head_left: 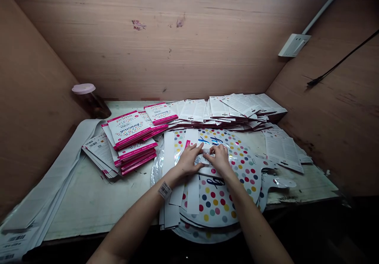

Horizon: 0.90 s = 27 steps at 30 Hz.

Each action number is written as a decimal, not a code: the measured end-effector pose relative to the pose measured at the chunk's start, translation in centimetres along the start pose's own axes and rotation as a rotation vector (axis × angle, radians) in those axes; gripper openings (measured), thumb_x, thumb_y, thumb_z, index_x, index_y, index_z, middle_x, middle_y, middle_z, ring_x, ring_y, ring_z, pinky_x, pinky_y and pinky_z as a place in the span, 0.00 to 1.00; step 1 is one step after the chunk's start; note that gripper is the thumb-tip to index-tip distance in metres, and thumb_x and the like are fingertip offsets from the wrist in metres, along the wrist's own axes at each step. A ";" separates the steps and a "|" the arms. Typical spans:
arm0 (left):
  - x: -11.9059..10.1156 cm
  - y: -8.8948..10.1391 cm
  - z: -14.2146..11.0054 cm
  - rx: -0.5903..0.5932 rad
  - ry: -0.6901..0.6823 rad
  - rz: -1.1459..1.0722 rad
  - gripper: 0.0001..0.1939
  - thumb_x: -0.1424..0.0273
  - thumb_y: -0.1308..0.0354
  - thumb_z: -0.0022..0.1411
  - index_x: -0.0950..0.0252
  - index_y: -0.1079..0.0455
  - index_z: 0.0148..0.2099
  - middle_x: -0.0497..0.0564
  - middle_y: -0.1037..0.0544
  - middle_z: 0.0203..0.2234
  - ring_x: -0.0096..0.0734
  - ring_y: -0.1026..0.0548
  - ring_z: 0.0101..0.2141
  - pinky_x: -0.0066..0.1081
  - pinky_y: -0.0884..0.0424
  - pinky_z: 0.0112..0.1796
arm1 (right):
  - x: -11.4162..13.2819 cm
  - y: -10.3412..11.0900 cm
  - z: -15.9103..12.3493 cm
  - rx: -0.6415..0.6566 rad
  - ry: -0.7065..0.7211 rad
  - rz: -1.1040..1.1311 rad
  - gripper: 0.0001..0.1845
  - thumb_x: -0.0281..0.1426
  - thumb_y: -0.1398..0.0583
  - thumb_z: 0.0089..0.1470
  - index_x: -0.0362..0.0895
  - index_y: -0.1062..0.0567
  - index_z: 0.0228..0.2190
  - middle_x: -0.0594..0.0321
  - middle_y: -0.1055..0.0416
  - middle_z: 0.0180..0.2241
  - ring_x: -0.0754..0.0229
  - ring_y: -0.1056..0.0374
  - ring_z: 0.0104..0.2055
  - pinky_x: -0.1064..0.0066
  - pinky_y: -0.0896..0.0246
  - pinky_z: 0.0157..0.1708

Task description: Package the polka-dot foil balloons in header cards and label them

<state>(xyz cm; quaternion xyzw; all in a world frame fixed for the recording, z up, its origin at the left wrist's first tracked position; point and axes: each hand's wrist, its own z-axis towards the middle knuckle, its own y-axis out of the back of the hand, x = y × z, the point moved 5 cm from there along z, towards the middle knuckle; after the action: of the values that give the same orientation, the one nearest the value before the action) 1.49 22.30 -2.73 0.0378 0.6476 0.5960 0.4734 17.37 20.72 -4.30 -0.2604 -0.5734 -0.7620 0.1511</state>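
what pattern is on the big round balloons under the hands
Multicoloured dots on white, on the round balloons; the head view shows it best.

- Room here, front-left on the pale bench, between long white paper strips and round polka-dot balloons!
- Behind, stacked pink-and-white packets block the way.

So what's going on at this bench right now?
Someone's left hand and right hand are together at a small printed packet, on top of a stack of round polka-dot sheets. Their exact finger grip is hard to make out. White strips lie on the stack too. Pink-and-white packets are piled to the left, with more white packets along the back. A barcode label sits on the left wrist.
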 end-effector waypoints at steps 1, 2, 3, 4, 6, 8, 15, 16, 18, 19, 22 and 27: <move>0.0 0.0 0.0 -0.005 -0.002 0.003 0.47 0.63 0.36 0.56 0.63 0.56 0.71 0.57 0.32 0.59 0.52 0.44 0.64 0.51 0.45 0.62 | 0.1 0.0 0.0 -0.014 -0.002 -0.033 0.14 0.43 0.35 0.49 0.46 0.30 0.27 0.55 0.37 0.37 0.46 0.41 0.44 0.55 0.41 0.43; -0.1 0.1 0.0 -0.010 -0.005 0.007 0.47 0.63 0.36 0.56 0.63 0.56 0.71 0.58 0.34 0.61 0.51 0.43 0.64 0.51 0.45 0.62 | 0.3 -0.1 0.2 -0.028 -0.003 -0.064 0.15 0.44 0.35 0.50 0.46 0.30 0.30 0.55 0.38 0.38 0.46 0.40 0.44 0.55 0.41 0.43; -0.1 0.1 0.0 -0.016 -0.008 0.013 0.47 0.62 0.36 0.56 0.63 0.56 0.71 0.59 0.36 0.62 0.51 0.43 0.64 0.50 0.45 0.62 | 0.4 -0.1 0.3 -0.042 -0.005 -0.092 0.17 0.44 0.36 0.50 0.46 0.31 0.33 0.54 0.38 0.40 0.46 0.40 0.44 0.55 0.41 0.42; -0.2 0.2 -0.1 -0.017 -0.011 0.023 0.46 0.62 0.36 0.56 0.63 0.54 0.70 0.59 0.38 0.64 0.50 0.43 0.64 0.50 0.46 0.62 | 0.4 0.0 0.6 -0.054 -0.007 -0.118 0.19 0.45 0.36 0.51 0.45 0.32 0.37 0.53 0.39 0.42 0.46 0.40 0.44 0.55 0.41 0.42; -0.3 0.1 -0.1 0.009 -0.005 0.058 0.41 0.60 0.37 0.57 0.61 0.49 0.69 0.58 0.41 0.65 0.49 0.44 0.64 0.49 0.48 0.63 | 0.5 0.2 1.1 -0.070 -0.009 -0.165 0.22 0.45 0.38 0.53 0.44 0.35 0.43 0.51 0.41 0.44 0.45 0.40 0.46 0.55 0.42 0.43; -0.4 0.1 -0.2 0.065 0.017 0.110 0.37 0.61 0.39 0.59 0.62 0.45 0.67 0.57 0.44 0.66 0.47 0.47 0.66 0.48 0.51 0.64 | 0.6 0.7 1.1 -0.063 0.008 -0.201 0.25 0.45 0.39 0.54 0.43 0.37 0.46 0.50 0.41 0.46 0.44 0.41 0.48 0.54 0.42 0.45; -0.8 2.0 2.2 0.148 0.066 0.190 0.27 0.59 0.46 0.63 0.63 0.35 0.61 0.60 0.37 0.63 0.51 0.38 0.60 0.50 0.43 0.59 | 0.9 3.0 -5.9 -0.020 0.150 -0.257 0.35 0.49 0.33 0.46 0.46 0.37 0.49 0.51 0.40 0.48 0.41 0.41 0.50 0.51 0.40 0.47; -0.9 2.3 3.1 0.149 0.073 0.197 0.26 0.57 0.45 0.62 0.62 0.33 0.59 0.60 0.35 0.61 0.54 0.37 0.59 0.52 0.44 0.58 | 0.6 3.1 -7.1 -0.032 0.166 -0.243 0.33 0.49 0.34 0.48 0.46 0.36 0.48 0.51 0.39 0.47 0.42 0.41 0.49 0.52 0.39 0.46; -1.4 2.7 5.1 0.167 0.092 0.204 0.26 0.54 0.38 0.56 0.62 0.29 0.54 0.60 0.30 0.56 0.59 0.37 0.57 0.57 0.45 0.56 | -0.1 3.1 -8.9 -0.070 0.181 -0.188 0.26 0.50 0.38 0.52 0.46 0.34 0.44 0.53 0.37 0.42 0.46 0.39 0.45 0.55 0.37 0.42; -1.7 2.9 6.0 0.183 0.105 0.200 0.27 0.54 0.34 0.50 0.63 0.27 0.50 0.61 0.28 0.53 0.61 0.37 0.56 0.58 0.45 0.55 | -0.5 3.1 -9.5 -0.098 0.180 -0.155 0.23 0.51 0.41 0.55 0.46 0.34 0.41 0.55 0.37 0.39 0.47 0.38 0.42 0.56 0.36 0.40; -2.6 3.9 8.1 0.213 0.159 0.145 0.26 0.57 0.25 0.37 0.65 0.25 0.37 0.59 0.22 0.42 0.58 0.30 0.49 0.52 0.38 0.51 | -1.0 3.3 -10.0 -0.192 0.163 -0.062 0.25 0.56 0.47 0.57 0.47 0.34 0.34 0.57 0.37 0.33 0.49 0.37 0.36 0.57 0.35 0.35; -1.5 12.2 5.5 -0.017 0.279 -0.045 0.15 0.59 0.34 0.52 0.62 0.28 0.38 0.51 0.21 0.35 0.38 0.23 0.36 0.32 0.28 0.37 | -1.1 5.3 -10.1 -0.254 0.045 0.134 0.29 0.57 0.47 0.56 0.45 0.34 0.44 0.54 0.35 0.40 0.49 0.34 0.40 0.60 0.31 0.33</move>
<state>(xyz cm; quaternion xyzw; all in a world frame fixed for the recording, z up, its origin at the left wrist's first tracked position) -0.35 28.96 8.90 -0.0641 0.7027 0.5901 0.3923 18.81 9.49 -2.82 -0.2980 -0.4503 -0.8222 0.1800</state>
